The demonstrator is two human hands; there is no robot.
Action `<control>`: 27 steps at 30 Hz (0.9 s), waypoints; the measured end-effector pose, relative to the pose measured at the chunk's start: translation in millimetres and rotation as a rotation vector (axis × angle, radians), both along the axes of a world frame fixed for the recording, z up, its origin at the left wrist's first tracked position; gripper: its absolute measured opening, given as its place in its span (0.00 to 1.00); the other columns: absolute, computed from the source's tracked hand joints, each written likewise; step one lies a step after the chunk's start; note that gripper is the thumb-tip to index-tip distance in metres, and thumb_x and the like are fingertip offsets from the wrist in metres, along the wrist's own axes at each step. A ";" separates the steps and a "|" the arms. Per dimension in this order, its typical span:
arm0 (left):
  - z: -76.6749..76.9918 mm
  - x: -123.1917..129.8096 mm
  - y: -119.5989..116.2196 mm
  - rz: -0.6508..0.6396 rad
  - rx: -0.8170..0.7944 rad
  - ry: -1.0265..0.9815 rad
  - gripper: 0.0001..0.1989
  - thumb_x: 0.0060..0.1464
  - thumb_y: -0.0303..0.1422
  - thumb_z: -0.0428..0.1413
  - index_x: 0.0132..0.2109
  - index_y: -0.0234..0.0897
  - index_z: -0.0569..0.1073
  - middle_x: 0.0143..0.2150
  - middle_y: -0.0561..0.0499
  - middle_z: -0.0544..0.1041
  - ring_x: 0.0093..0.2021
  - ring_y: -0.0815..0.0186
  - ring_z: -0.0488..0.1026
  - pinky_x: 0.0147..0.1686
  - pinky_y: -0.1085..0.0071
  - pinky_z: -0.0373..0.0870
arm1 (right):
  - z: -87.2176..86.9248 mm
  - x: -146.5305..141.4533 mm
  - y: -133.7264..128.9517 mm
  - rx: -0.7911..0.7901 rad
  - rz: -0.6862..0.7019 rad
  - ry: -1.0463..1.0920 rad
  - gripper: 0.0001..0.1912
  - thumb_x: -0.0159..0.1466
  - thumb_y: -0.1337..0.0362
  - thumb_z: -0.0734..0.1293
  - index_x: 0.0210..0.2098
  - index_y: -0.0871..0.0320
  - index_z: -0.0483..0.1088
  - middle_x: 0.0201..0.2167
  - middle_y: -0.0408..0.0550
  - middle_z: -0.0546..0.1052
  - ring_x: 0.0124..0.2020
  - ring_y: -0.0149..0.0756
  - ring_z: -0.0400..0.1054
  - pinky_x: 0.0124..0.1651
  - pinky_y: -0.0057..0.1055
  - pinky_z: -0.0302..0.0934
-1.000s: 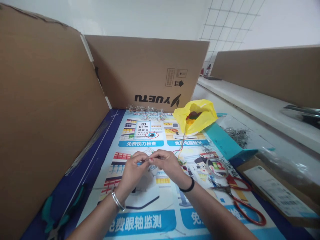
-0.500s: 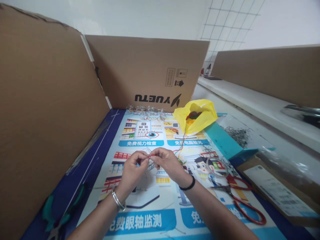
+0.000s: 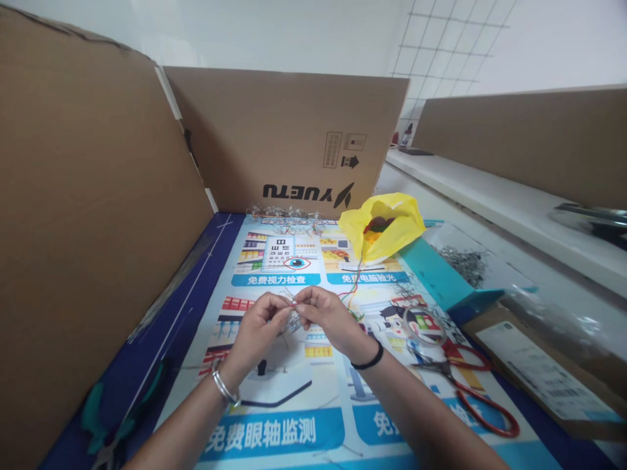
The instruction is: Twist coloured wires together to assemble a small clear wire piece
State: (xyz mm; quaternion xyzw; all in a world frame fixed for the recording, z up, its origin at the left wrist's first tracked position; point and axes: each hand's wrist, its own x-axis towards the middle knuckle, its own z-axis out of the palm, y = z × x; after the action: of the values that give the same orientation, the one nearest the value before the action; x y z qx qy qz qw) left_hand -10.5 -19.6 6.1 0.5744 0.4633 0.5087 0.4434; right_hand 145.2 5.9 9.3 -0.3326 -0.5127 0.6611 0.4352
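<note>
My left hand (image 3: 263, 328) and my right hand (image 3: 329, 318) meet fingertip to fingertip above the printed mat. Both pinch a thin red thread (image 3: 295, 303) between thumb and forefinger. Just under the fingers hangs a small tangle of silvery wire (image 3: 294, 322), partly hidden by the hands; which fingers bear it I cannot tell. Red, green and yellow threads (image 3: 353, 287) run from the yellow bag (image 3: 399, 225) down behind my right hand. Inside the bag lie dark red and orange bundles.
Red-handled scissors (image 3: 465, 385) and a roll of clear tape (image 3: 425, 326) lie at the right. Green-handled pliers (image 3: 110, 424) rest at lower left. Silvery wire bits (image 3: 284, 214) line the back cardboard wall (image 3: 289, 130). A blue box (image 3: 441, 274) and a labelled carton (image 3: 543, 372) stand right.
My left hand has turned slightly and its wrist has shifted a little left. The fingertips remain together on the thread, and the silvery wire below them shows a little more.
</note>
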 end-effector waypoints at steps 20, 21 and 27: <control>14.3 -8.0 1.3 -0.119 -0.184 -0.088 0.08 0.47 0.34 0.59 0.32 0.33 0.71 0.22 0.56 0.67 0.19 0.76 0.59 0.19 0.78 0.56 | -9.4 -9.1 -6.0 0.064 -0.078 0.115 0.08 0.56 0.63 0.68 0.30 0.58 0.64 0.17 0.36 0.66 0.18 0.24 0.59 0.23 0.23 0.54; 14.0 -7.3 1.4 -0.100 -0.202 -0.119 0.09 0.47 0.35 0.59 0.32 0.33 0.71 0.21 0.57 0.66 0.18 0.77 0.58 0.18 0.78 0.54 | -10.2 -9.4 -6.5 0.070 -0.080 0.113 0.08 0.56 0.63 0.68 0.30 0.58 0.64 0.17 0.36 0.66 0.18 0.24 0.58 0.23 0.23 0.54; 12.4 -2.1 0.9 -0.041 -0.254 -0.328 0.10 0.47 0.35 0.60 0.32 0.35 0.68 0.20 0.60 0.62 0.17 0.78 0.55 0.18 0.79 0.50 | -12.0 -11.0 -7.1 0.078 -0.094 0.082 0.07 0.57 0.63 0.67 0.30 0.58 0.64 0.17 0.35 0.65 0.18 0.24 0.58 0.23 0.23 0.54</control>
State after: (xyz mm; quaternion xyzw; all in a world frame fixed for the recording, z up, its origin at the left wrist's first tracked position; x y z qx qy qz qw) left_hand -12.6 -18.7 18.5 0.4327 0.4335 0.5239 0.5920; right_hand 134.2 -1.2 -2.7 -0.3116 -0.5036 0.6326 0.4990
